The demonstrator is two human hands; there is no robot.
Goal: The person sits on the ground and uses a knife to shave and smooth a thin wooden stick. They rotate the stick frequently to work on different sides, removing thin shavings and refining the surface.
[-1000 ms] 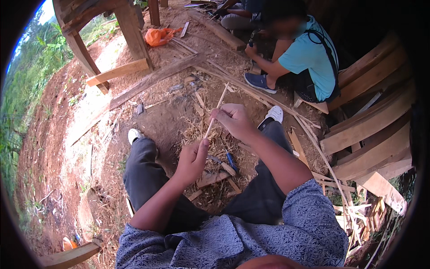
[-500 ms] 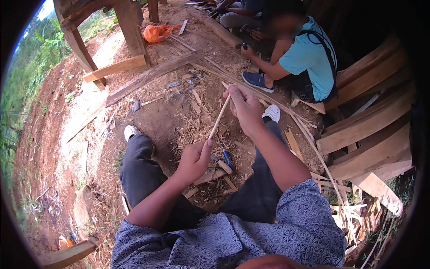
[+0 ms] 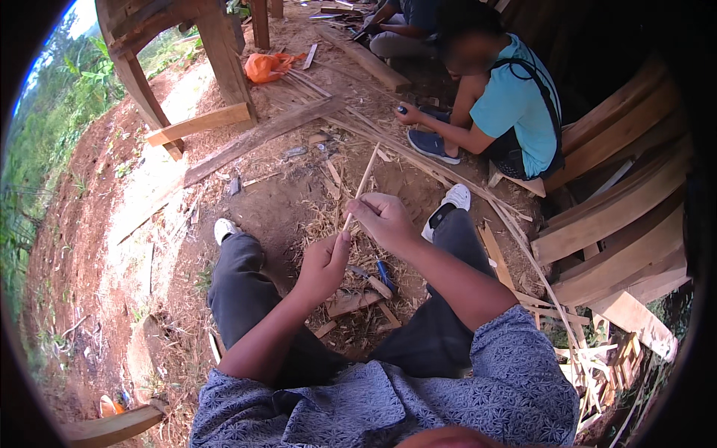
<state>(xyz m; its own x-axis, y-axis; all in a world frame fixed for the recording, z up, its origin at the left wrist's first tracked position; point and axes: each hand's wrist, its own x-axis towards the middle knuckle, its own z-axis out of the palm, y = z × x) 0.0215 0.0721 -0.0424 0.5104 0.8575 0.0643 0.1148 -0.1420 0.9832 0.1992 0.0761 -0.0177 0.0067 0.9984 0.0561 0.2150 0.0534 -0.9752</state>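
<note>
A thin, pale wooden stick (image 3: 368,170) slants up and away in front of me. My left hand (image 3: 323,266) is closed round its near end, thumb lying along it. Just above, my right hand (image 3: 385,222) pinches the same stick between thumb and fingers, and the far part sticks out bare beyond it. On the ground below my hands lies a tool with a blue handle (image 3: 385,275), beside a short wood block (image 3: 352,302). Wood shavings (image 3: 317,216) are scattered around between my feet.
A person in a turquoise shirt (image 3: 515,97) sits at the right, holding a small dark object; another person (image 3: 403,30) sits behind. Curved timber pieces (image 3: 590,224) stack up at the right. Long strips (image 3: 418,155), a plank (image 3: 261,138) and an orange bag (image 3: 266,68) lie ahead.
My right hand has slid down the stick toward my left hand, baring the stick's far part. The person in turquoise has lowered their hand slightly.
</note>
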